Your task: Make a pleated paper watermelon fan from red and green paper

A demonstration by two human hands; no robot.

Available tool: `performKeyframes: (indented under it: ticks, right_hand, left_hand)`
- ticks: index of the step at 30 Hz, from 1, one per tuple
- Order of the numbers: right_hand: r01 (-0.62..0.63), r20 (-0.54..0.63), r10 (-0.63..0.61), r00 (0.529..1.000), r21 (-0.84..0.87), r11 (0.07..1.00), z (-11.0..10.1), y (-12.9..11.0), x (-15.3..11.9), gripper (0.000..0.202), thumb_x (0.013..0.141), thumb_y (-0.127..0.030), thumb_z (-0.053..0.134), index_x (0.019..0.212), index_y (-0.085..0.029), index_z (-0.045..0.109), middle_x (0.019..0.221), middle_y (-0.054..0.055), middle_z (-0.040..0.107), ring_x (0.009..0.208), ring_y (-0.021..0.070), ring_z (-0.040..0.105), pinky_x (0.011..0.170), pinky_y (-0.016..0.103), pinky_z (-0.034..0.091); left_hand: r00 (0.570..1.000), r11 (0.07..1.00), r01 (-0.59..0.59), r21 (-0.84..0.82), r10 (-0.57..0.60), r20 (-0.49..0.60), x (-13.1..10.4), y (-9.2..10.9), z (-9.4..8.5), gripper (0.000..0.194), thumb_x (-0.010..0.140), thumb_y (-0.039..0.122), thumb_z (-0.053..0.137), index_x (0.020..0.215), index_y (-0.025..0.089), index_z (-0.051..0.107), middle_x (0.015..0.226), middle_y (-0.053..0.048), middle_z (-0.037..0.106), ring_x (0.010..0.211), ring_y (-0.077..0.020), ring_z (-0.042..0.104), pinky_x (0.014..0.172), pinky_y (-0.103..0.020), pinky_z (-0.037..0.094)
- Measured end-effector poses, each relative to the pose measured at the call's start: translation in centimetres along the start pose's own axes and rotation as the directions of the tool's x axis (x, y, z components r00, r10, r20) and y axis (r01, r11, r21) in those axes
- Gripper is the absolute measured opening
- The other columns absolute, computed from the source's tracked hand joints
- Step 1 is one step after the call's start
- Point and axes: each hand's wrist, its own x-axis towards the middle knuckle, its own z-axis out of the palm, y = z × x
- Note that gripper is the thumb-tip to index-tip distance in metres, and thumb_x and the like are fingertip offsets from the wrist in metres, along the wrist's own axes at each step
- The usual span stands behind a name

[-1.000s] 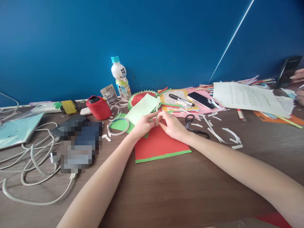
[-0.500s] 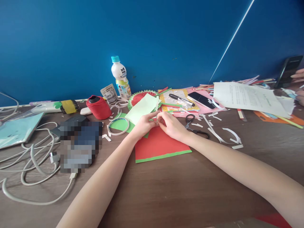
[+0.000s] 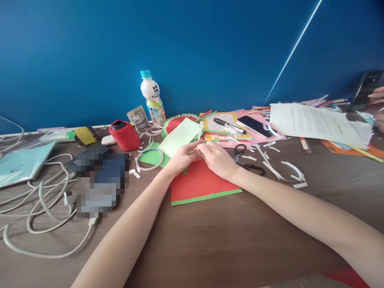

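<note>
A red paper sheet (image 3: 204, 184) with a green strip along its near edge lies on the table in front of me. My left hand (image 3: 185, 157) rests at its far edge, fingers bent toward the other hand. Touching it, my right hand (image 3: 216, 158) has its fingers pinched together over the far part of the sheet. Whatever is between the fingers is too small and hidden to name. Just beyond the hands lies a pale green sheet (image 3: 181, 137), partly over a red and green pleated paper fan (image 3: 177, 122).
Black scissors (image 3: 240, 152) and white paper scraps (image 3: 277, 172) lie right of my hands. A white tape ring (image 3: 149, 159), a bottle (image 3: 153, 98) and cables (image 3: 42, 200) are left. At the far right, a person's hand holds a phone (image 3: 364, 90).
My right hand's fingers have shifted slightly left and closed down against my left fingers. My left hand and the red sheet stay in place.
</note>
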Motion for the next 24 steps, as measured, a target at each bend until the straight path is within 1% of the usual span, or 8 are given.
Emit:
performKeyframes:
  ticks: [2,4,11,16,20,22,24]
  right_hand:
    - [0.007,-0.002,-0.007,1.000,-0.037,0.999,-0.04,-0.06,0.03,0.021,0.083,-0.002,0.032,0.080,-0.018,0.044,0.069,0.006,0.052,0.070,0.0216,0.043,0.063,0.032,0.035]
    - [0.005,0.001,-0.005,1.000,-0.038,0.999,-0.07,-0.08,0.07,0.021,0.083,-0.002,0.031,0.080,-0.018,0.045,0.069,0.007,0.052,0.071,0.0219,0.043,0.063,0.032,0.035]
    - [0.013,-0.005,-0.013,1.000,0.000,1.000,-0.16,0.06,0.06,0.021,0.086,-0.006,0.031,0.078,-0.019,0.045,0.069,0.006,0.051,0.070,0.0213,0.041,0.063,0.032,0.034]
    - [0.006,-0.008,-0.006,1.000,0.073,0.997,-0.16,0.20,-0.02,0.022,0.087,-0.008,0.029,0.078,-0.020,0.046,0.070,0.006,0.050,0.072,0.0215,0.042,0.064,0.033,0.034]
    - [-0.002,-0.034,0.004,0.999,0.056,0.998,-0.36,0.36,0.08,0.015,0.088,-0.013,0.034,0.080,-0.020,0.045,0.076,0.007,0.053,0.075,0.0219,0.043,0.067,0.034,0.035]
    - [-0.010,-0.066,0.013,0.998,0.034,0.999,-0.49,0.46,0.15,0.010,0.088,-0.016,0.038,0.081,-0.020,0.044,0.078,0.008,0.054,0.075,0.0222,0.044,0.067,0.034,0.035]
    - [-0.035,-0.088,0.040,0.995,0.061,0.998,-0.59,0.56,0.18,0.007,0.087,-0.018,0.042,0.080,-0.020,0.043,0.077,0.007,0.054,0.074,0.0217,0.044,0.067,0.033,0.036]
  left_hand:
    - [1.000,1.000,0.001,-0.013,0.000,0.010,0.03,-0.10,0.00,0.062,0.064,0.014,0.060,0.125,0.014,0.049,0.120,-0.007,0.058,0.102,-0.0236,0.057,0.092,-0.037,0.043]
    - [1.000,1.000,0.002,-0.030,-0.001,0.013,0.04,-0.21,0.00,0.062,0.064,0.012,0.059,0.125,0.014,0.049,0.118,-0.007,0.060,0.100,-0.0226,0.058,0.092,-0.037,0.044]
    - [1.000,0.998,0.001,-0.059,0.000,0.018,-0.07,-0.21,0.05,0.062,0.064,0.011,0.058,0.126,0.015,0.049,0.118,-0.006,0.060,0.095,-0.0208,0.061,0.092,-0.035,0.045]
    - [1.000,0.998,0.000,-0.061,0.002,0.026,-0.04,-0.25,0.05,0.062,0.063,0.009,0.056,0.125,0.016,0.050,0.118,-0.005,0.060,0.098,-0.0214,0.060,0.092,-0.036,0.045]
    - [0.999,0.997,-0.009,-0.076,0.012,0.045,0.07,-0.56,-0.08,0.064,0.064,0.008,0.053,0.127,0.017,0.048,0.118,-0.006,0.059,0.093,-0.0205,0.062,0.090,-0.036,0.046]
    - [0.998,0.998,-0.016,-0.058,0.019,0.051,0.12,-0.71,-0.18,0.064,0.065,0.009,0.054,0.128,0.018,0.047,0.120,-0.006,0.058,0.091,-0.0198,0.063,0.091,-0.036,0.045]
    - [0.999,0.999,-0.026,-0.023,0.027,0.047,0.15,-0.79,-0.26,0.064,0.066,0.010,0.057,0.129,0.018,0.046,0.121,-0.006,0.057,0.091,-0.0198,0.062,0.091,-0.035,0.045]
